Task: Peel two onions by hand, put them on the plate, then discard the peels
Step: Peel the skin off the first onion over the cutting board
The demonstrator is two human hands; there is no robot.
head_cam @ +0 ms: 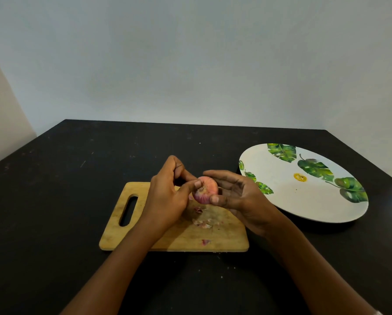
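Note:
A pinkish-red onion (pixel 206 189) is held above the wooden cutting board (pixel 179 237). My right hand (pixel 238 196) cradles it, with thumb and fingers curled round its right side. My left hand (pixel 170 192) is at its left side, the thumb pressing on the root end and the fingers curled behind. Small peel scraps (pixel 203 222) lie on the board beneath the onion, and one more peel bit (pixel 205 241) sits near the board's front edge. The white plate with green leaf prints (pixel 304 189) lies to the right with nothing on it. No second onion is in view.
The black table (pixel 65 178) carries the board at its centre and the plate at right. A pale wall rises behind the table's far edge. The board has a slot handle (pixel 128 210) at its left end.

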